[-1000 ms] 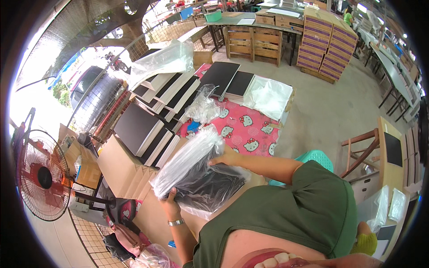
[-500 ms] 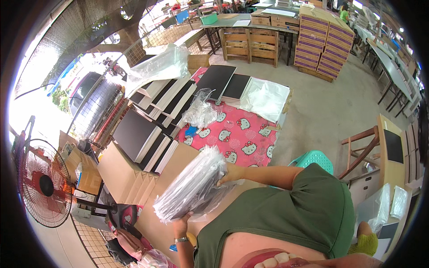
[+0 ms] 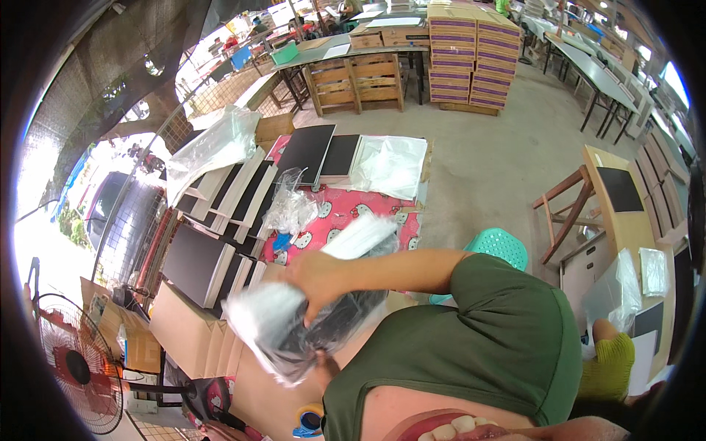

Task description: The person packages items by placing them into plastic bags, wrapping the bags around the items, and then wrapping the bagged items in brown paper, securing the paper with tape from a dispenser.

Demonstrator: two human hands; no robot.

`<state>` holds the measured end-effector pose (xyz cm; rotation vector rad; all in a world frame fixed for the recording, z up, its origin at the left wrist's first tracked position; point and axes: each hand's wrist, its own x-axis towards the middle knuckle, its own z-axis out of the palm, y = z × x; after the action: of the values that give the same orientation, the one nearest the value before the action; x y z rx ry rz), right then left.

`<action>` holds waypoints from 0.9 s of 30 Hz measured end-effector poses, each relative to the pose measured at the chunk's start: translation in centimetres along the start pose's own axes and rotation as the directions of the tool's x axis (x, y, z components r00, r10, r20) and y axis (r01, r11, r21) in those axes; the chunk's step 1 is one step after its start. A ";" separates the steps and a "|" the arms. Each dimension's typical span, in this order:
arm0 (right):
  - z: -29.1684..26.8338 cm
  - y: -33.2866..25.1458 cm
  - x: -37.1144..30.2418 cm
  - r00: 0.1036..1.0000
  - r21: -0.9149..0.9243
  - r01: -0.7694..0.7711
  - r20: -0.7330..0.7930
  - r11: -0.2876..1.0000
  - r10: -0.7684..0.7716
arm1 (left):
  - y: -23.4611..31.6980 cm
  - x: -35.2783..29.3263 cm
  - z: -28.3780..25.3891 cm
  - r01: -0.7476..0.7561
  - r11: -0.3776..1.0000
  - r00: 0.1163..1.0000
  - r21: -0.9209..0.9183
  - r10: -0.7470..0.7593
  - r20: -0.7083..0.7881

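Note:
A bundle wrapped in clear plastic [image 3: 342, 323] is held tilted in front of my chest, its dark surface showing through the film. Across its upper side lies my right hand [image 3: 318, 279], closed on the plastic and somewhat blurred. Down at the near edge, my left hand [image 3: 325, 365] grips the bundle and is mostly hidden by it and by my chest. A blue tape dispenser [image 3: 307, 421] with a yellow roll lies below, on the brown board [image 3: 261, 397].
Black-covered thick books [image 3: 195, 264] are stacked at the left on brown cartons [image 3: 187, 334]. Beyond are a pink patterned cloth [image 3: 331, 202], crumpled plastic [image 3: 290, 209] and a plastic sheet [image 3: 390, 165]. A fan [image 3: 77, 367] stands left; a turquoise stool [image 3: 500, 248] and wooden table [image 3: 625, 198] stand right.
My right hand has moved left from the bundle's far end to across its top. The bundle has tipped, showing more of its dark face. The whole view has shifted.

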<state>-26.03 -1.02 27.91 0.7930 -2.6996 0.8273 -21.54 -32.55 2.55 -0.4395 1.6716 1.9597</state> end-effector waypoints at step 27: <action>8.9 9.5 -4.0 0.952 -0.407 -0.279 -0.232 0.870 0.197 | 9.7 -5.0 15.6 -0.390 -0.318 0.767 0.864 0.406 0.496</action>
<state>-28.27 2.26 14.95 0.2680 -2.6902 0.2876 -21.78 -19.10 16.09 0.9427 2.9457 0.1737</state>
